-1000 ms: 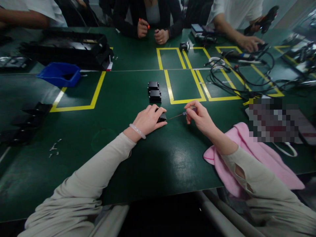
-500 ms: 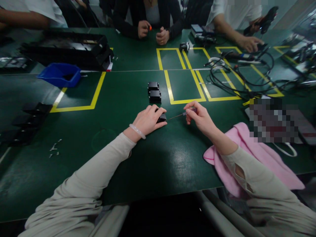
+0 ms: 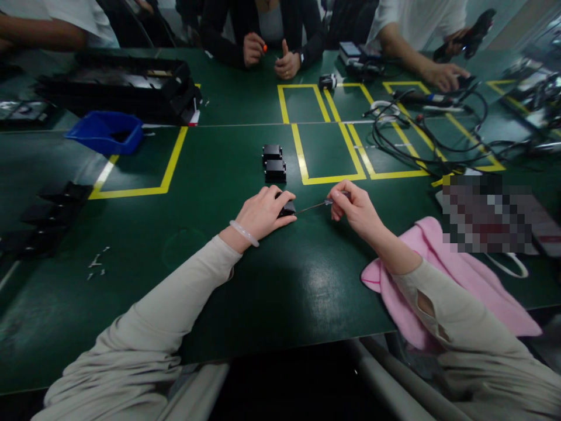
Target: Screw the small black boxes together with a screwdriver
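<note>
On the green table, my left hand [image 3: 265, 211] is closed around a small black box-like part [image 3: 288, 208], pressing it against the surface; most of the part is hidden under the fingers. My right hand [image 3: 350, 206] grips the handle of a thin screwdriver [image 3: 315, 206]. Its shaft points left, with the tip at or very near the right side of the black part; whether they touch I cannot tell. Just beyond my left hand, two similar black parts [image 3: 275, 169] sit one behind the other.
A pink cloth [image 3: 468, 280] lies under my right forearm. Small metallic bits [image 3: 96, 262] lie left of my left arm. A blue bin [image 3: 107, 131], black trays [image 3: 48, 219] and tangled cables [image 3: 416, 137] stand farther off. Co-workers' hands [image 3: 287, 61] are across the table.
My right hand's fingers have curled and turned slightly around the screwdriver handle. My left hand and the black part stay put. Across the table, a co-worker's thumb has lifted.
</note>
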Tool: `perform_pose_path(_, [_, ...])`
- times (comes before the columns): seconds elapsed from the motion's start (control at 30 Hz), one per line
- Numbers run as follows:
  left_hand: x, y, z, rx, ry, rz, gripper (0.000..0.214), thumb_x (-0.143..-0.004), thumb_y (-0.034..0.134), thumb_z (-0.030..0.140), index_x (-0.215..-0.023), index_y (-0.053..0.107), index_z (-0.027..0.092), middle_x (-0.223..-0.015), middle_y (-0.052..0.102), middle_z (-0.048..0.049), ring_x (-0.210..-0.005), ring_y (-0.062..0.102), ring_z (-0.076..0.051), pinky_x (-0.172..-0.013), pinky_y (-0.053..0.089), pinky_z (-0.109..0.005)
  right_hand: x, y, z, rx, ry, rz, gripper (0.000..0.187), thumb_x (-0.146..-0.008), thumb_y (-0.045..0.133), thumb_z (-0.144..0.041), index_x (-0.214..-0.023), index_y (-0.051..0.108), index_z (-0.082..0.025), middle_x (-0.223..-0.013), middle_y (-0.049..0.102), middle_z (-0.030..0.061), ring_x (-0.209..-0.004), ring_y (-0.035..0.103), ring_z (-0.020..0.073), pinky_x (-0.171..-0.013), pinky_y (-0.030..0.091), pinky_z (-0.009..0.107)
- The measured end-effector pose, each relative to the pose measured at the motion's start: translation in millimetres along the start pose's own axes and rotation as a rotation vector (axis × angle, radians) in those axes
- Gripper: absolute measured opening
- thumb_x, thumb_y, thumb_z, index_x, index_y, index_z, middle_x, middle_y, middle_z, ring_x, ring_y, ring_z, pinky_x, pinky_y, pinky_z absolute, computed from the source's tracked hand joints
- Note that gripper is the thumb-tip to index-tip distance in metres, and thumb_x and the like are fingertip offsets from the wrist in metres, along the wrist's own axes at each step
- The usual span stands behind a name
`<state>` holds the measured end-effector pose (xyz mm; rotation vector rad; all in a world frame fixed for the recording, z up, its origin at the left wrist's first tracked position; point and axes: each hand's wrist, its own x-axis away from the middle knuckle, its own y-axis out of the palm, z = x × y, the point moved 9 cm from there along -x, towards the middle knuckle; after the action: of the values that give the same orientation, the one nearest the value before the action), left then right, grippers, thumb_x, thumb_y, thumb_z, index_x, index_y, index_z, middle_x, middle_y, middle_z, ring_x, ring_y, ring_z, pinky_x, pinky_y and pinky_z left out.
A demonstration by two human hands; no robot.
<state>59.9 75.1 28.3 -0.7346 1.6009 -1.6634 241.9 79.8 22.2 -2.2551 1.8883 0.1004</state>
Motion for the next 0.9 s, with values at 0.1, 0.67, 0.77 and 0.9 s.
perform_pose_path(0.1, [-0.2, 1.1, -0.6, 0.000, 0.010, -0.001, 0.048, -0.100, 0.058, 0.050, -0.138, 0.054, 0.022, -0.125, 0.059, -0.0127, -0.114, 0.057, -0.028, -0.083, 0.052, -0.034, 0.1, 0.9, -0.2, 0.009, 0.003, -0.015, 0.039, -0.094, 0.065, -0.059, -0.083, 0.055, -0.023, -0.047, 0.042, -0.0107, -0.041, 0.046, 0.0086, -0.046, 0.041, 0.027])
perform_pose_path(0.67, [0.0, 2.9, -3.5, 0.000, 0.000, -0.006, 0.046, -0.100, 0.058, 0.051, -0.138, 0.055, 0.025, -0.123, 0.059, -0.0124, -0.112, 0.057, -0.028, -0.079, 0.051, -0.034, -0.1, -1.1, -1.6, 0.024, -0.019, 0.013, 0.034, -0.093, 0.068, -0.055, -0.091, 0.053, -0.024, -0.053, 0.051, -0.0093, -0.045, 0.052, 0.0100, -0.050, 0.044, 0.027])
perform_pose_path(0.77, [-0.2, 3.7, -3.9, -0.005, -0.002, -0.007, 0.046, -0.100, 0.058, 0.052, -0.138, 0.054, 0.026, -0.123, 0.058, -0.0121, -0.112, 0.057, -0.027, -0.080, 0.051, -0.033, -0.4, -1.1, 1.3, 0.011, 0.006, 0.005, 0.033, -0.093, 0.067, -0.053, -0.090, 0.053, -0.024, -0.053, 0.050, -0.0099, -0.045, 0.051, 0.0095, -0.050, 0.043, 0.027])
perform_pose_path(0.9, [-0.1, 3.6, -3.7, -0.004, 0.003, -0.004, 0.047, -0.100, 0.057, 0.052, -0.138, 0.053, 0.026, -0.123, 0.058, -0.0120, -0.112, 0.057, -0.027, -0.081, 0.051, -0.034, -0.3, -0.3, 2.1, 0.021, 0.019, -0.011, 0.036, -0.094, 0.065, -0.055, -0.084, 0.053, -0.023, -0.047, 0.043, -0.0114, -0.040, 0.048, 0.0089, -0.045, 0.040, 0.026])
